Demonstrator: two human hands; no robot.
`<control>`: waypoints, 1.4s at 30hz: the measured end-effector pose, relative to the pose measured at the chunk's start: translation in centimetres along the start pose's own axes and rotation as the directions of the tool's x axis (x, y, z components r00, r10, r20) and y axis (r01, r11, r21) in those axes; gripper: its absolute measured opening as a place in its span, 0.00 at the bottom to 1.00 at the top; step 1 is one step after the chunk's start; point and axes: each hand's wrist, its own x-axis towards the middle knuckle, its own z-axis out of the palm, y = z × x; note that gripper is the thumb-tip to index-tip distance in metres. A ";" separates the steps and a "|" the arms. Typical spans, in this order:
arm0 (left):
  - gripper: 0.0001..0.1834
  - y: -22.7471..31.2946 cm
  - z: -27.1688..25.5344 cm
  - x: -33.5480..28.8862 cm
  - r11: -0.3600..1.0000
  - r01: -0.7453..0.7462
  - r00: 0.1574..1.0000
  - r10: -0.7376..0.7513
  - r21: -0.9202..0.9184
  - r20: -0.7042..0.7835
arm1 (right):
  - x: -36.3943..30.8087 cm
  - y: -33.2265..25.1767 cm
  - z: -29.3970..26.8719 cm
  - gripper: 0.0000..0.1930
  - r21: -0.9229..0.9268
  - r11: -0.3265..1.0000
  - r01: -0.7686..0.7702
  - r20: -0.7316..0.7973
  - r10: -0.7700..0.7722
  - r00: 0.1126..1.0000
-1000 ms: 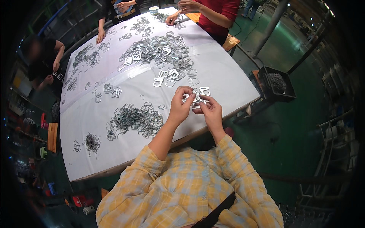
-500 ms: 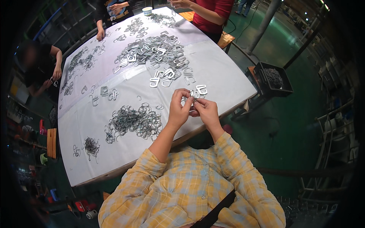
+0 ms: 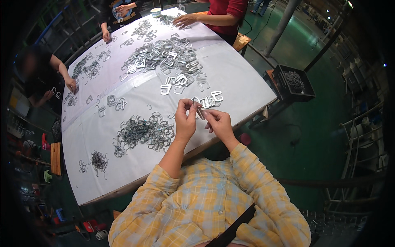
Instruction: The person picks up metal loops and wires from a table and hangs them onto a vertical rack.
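Observation:
At the table's near right edge, my left hand (image 3: 186, 119) and my right hand (image 3: 220, 123) meet, thumbs and fingers pinched. Between them is a small flat metal piece (image 3: 200, 111), seen nearly edge on; its exact shape is partly hidden by the fingers. Just beyond my fingertips lie several silver metal buckle-like frames (image 3: 215, 97) on the white cloth. Left of my left wrist spreads a pile of thin bent wire clips (image 3: 144, 131). Farther off is a large heap of flat silver metal frames (image 3: 160, 55).
The white-covered table (image 3: 135, 173) carries more wire clips (image 3: 98, 161) at its near left. A black bin (image 3: 293, 82) of metal parts stands beyond the right edge. A person in red (image 3: 224, 16) and two in dark clothes work around the table. A tub (image 3: 156, 12) sits at the back.
Both my hands have shifted slightly left and turned the metal piece edge on. The person in red has reached down to the far pile; the person at left has reached onto the table.

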 end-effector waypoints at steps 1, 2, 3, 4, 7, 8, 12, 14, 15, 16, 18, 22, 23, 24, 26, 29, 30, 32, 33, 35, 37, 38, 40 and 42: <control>0.04 0.0 -0.4 0.1 1.000 -0.009 1.000 0.008 -0.023 -0.017 | 0.5 0.5 -0.8 0.13 0.000 1.000 0.001 -0.001 -0.001 1.000; 0.04 0.1 -0.7 0.2 1.000 -0.009 1.000 0.009 -0.023 -0.015 | 1.3 1.2 -1.6 0.12 -0.283 0.954 0.094 -0.097 -0.126 0.987; 0.04 0.2 -1.0 0.3 1.000 -0.013 1.000 0.013 -0.019 -0.011 | 2.2 2.1 -2.4 0.12 -0.550 0.822 0.144 -0.153 -0.269 0.951; 0.04 0.4 -1.2 0.4 1.000 -0.018 1.000 0.018 -0.014 -0.005 | 3.1 3.2 -3.1 0.15 -0.706 0.678 0.207 -0.087 -0.374 0.923; 0.03 0.8 -1.0 0.6 0.999 -0.037 0.999 0.037 -0.001 0.027 | 5.0 3.7 -3.3 0.19 -0.860 0.484 0.161 -0.035 -0.370 0.928; 0.04 0.6 -1.2 0.5 0.999 -0.038 0.999 0.037 0.017 0.012 | 5.9 3.7 -2.8 0.19 -0.863 0.484 0.144 -0.031 -0.336 0.941; 0.05 0.3 -1.4 0.1 0.996 -0.058 0.998 0.058 0.061 0.013 | 8.0 3.7 -1.6 0.16 -0.903 0.422 0.079 0.000 -0.185 0.983; 0.05 0.3 -1.5 0.0 0.995 -0.050 0.999 0.049 0.087 0.009 | 8.5 3.5 -1.3 0.15 -0.888 0.457 0.049 -0.032 -0.168 0.985; 0.05 0.3 -1.6 0.1 0.994 -0.058 0.998 0.057 0.090 0.018 | 8.7 3.3 -1.2 0.13 -0.873 0.487 0.023 -0.053 -0.142 0.988; 0.05 0.1 -1.6 0.1 0.994 -0.046 0.999 0.044 0.094 0.024 | 8.7 3.3 -1.2 0.13 -0.872 0.490 0.020 -0.060 -0.146 0.987; 0.05 0.1 -1.4 0.0 0.998 -0.022 0.999 0.020 0.066 0.026 | 8.8 3.3 -1.1 0.08 -0.852 0.524 -0.012 -0.080 -0.108 0.991; 0.06 -0.3 -0.9 -0.1 0.997 -0.031 0.998 0.027 0.069 0.061 | 9.1 4.7 -1.7 0.06 -0.791 0.611 -0.016 -0.066 -0.059 0.996; 0.06 -0.2 -0.6 -0.1 0.995 -0.031 0.997 0.024 0.096 0.073 | 9.0 4.8 -1.7 0.06 -0.785 0.620 -0.005 -0.060 -0.068 0.996; 0.06 -0.1 -0.4 -0.1 0.992 -0.030 0.996 0.020 0.122 0.086 | 9.0 4.8 -1.7 0.06 -0.778 0.628 0.006 -0.054 -0.077 0.996; 0.06 -0.1 0.0 -0.2 0.991 -0.035 0.994 0.021 0.127 0.109 | 8.9 4.7 -1.9 0.06 -0.779 0.626 0.028 -0.027 -0.078 0.997; 0.05 0.2 0.3 -0.4 0.988 -0.020 0.987 -0.005 0.151 0.160 | 8.6 4.3 -2.5 0.07 -0.799 0.600 0.029 0.013 -0.031 0.999; 0.04 0.3 0.4 -0.5 0.985 -0.001 0.982 -0.032 0.174 0.188 | 8.5 4.1 -2.7 0.08 -0.816 0.578 0.010 0.025 0.017 1.000; 0.04 0.2 0.5 -0.7 0.985 0.002 0.980 -0.035 0.172 0.193 | 8.4 4.0 -2.9 0.11 -0.823 0.567 0.012 0.029 0.021 0.999; 0.04 0.2 0.5 -0.8 0.986 0.007 0.980 -0.040 0.169 0.196 | 8.4 4.0 -3.0 0.15 -0.832 0.555 0.015 0.036 0.027 0.999; 0.04 0.2 0.6 -0.9 0.984 0.015 0.977 -0.053 0.175 0.209 | 8.2 4.2 -3.4 0.15 -0.803 0.595 0.018 0.025 0.004 1.000; 0.04 0.1 0.4 -1.1 0.982 0.028 0.975 -0.068 0.188 0.210 | 7.9 4.0 -3.4 0.15 -0.771 0.636 0.030 0.027 -0.014 1.000; 0.04 0.1 0.3 -1.2 0.981 0.017 0.975 -0.058 0.191 0.214 | 7.3 3.1 -3.5 0.15 -0.586 0.805 -0.093 -0.016 0.104 0.994; 0.04 0.0 0.5 -1.4 0.981 0.003 0.974 -0.047 0.194 0.222 | 6.2 1.8 -3.7 0.15 -0.358 0.907 -0.221 -0.031 0.225 0.974; 0.04 -0.2 0.7 -1.5 0.973 -0.001 0.970 -0.054 0.230 0.235 | 4.8 1.3 -3.7 0.15 0.163 0.957 -0.239 -0.066 0.252 0.965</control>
